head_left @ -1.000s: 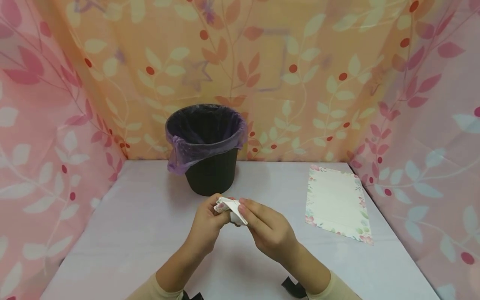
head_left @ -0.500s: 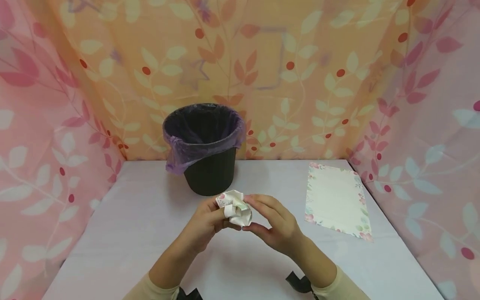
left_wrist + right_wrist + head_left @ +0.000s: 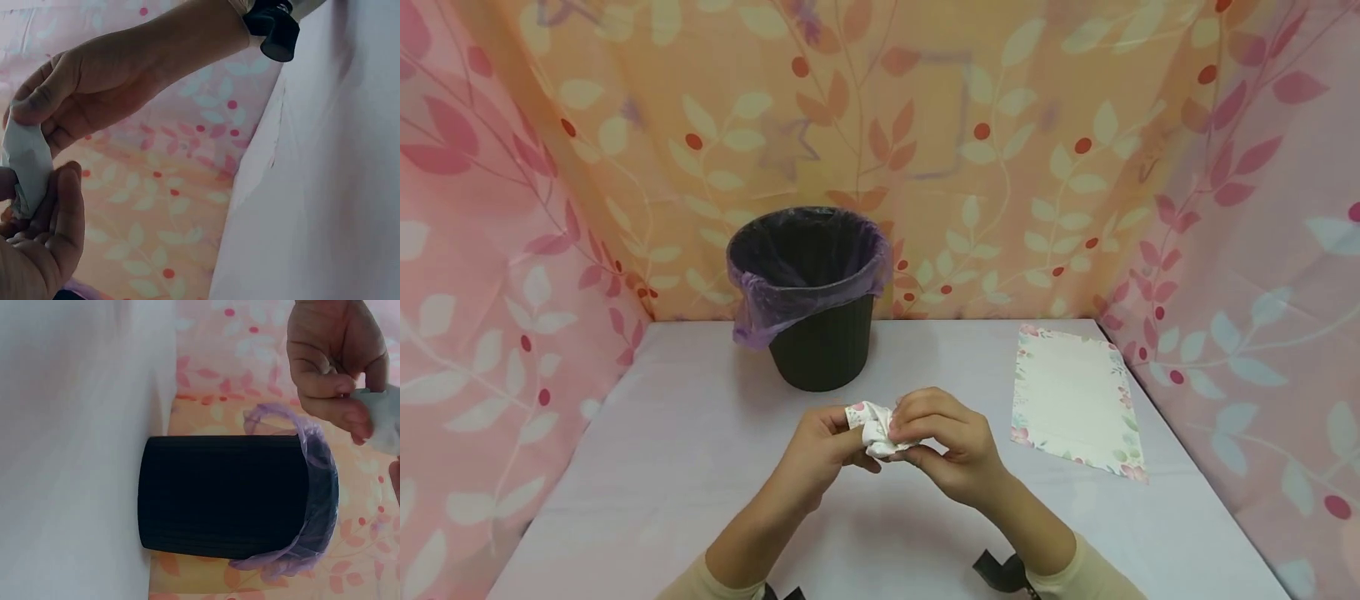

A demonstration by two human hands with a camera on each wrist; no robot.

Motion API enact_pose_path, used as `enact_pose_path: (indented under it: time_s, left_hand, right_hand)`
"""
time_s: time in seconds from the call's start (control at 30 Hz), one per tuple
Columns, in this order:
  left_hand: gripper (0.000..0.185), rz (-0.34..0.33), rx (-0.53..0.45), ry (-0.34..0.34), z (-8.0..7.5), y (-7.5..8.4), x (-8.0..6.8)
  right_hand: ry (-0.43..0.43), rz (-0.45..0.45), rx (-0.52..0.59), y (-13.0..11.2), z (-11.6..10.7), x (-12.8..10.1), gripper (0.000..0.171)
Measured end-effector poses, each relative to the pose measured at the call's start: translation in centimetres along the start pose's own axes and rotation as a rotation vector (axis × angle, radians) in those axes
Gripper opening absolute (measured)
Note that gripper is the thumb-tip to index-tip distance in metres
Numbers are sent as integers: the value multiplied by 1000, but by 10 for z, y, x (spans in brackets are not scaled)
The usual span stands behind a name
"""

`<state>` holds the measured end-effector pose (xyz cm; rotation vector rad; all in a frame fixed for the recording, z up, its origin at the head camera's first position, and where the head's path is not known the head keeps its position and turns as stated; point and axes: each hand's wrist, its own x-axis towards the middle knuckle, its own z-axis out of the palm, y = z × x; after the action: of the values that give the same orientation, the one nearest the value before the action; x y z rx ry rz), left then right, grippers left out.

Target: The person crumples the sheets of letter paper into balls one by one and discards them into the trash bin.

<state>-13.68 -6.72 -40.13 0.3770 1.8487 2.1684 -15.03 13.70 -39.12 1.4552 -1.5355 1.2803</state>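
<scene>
A crumpled wad of white floral-edged paper (image 3: 877, 430) is held between both hands above the table. My left hand (image 3: 823, 446) pinches its left side with thumb and fingers. From the right, my right hand (image 3: 951, 442) grips the wad with curled fingers over its top and the thumb below. In the left wrist view the crumpled paper (image 3: 28, 162) shows between the two hands. The right wrist view catches part of the paper (image 3: 382, 415) at its right edge, with my left hand (image 3: 340, 362) gripping it.
Behind the hands stands a black ribbed bin (image 3: 823, 350) lined with a purple plastic bag (image 3: 767, 304). A flat sheet of paper with a floral border (image 3: 1071, 400) lies on the right of the white-covered table (image 3: 647, 467). Patterned curtains (image 3: 925, 167) enclose the back and sides.
The paper has been squeezed and turned into a more compact wad. My right fingers, spread at its side half a second ago, now curl over it. Bin and flat sheet stay put.
</scene>
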Motion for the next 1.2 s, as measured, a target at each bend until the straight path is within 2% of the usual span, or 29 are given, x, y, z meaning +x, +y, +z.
enact_pose_path:
  time_s: [0.1,0.23,0.3,0.4,0.5,0.6,0.7,0.8,0.87,0.97,1.07,1.13,1.2]
  left_hand:
    - [28,32,50,40,7,1,-2]
    - [34,156,67,31,14,4,-8]
    - [38,267,95,40,17,4,-11]
    - [62,502,187,129,19,1,-12]
    - [81,745,294,227,19,0,-11]
    - [83,863,356,196,18,1,-11]
    - [73,890,418,111,16,4,-13]
    - [61,907,486,86,15,6,-14]
    - [55,908,491,90,15,6,-14]
    - [46,856,448,102,13,4,-14]
    - [36,768,377,118,11,4,-14]
    - [33,717,332,118,9,6,-14]
    - [34,699,314,101,6,7,-13]
  right_hand:
    - [41,72,-15,-1,0,-4,17]
    - [178,313,63,-3,-5,-7,20]
    - [246,443,136,-6,-7,-7,23]
    - [277,575,190,-12,-7,-6,24]
    - [248,623,202,-16,-7,-7,24]
    - [222,637,252,-17,-8,-7,21]
    - [196,670,360,-15,-10,-7,18]
    - [183,703,458,-12,-10,-8,15]
    - [184,719,477,-12,-9,-9,13]
    - [198,764,430,-13,-6,-9,11]
    - [200,827,356,-15,-2,-9,12]
    - [184,868,337,-14,-2,-9,17]
    - [153,903,367,-12,-4,-9,26]
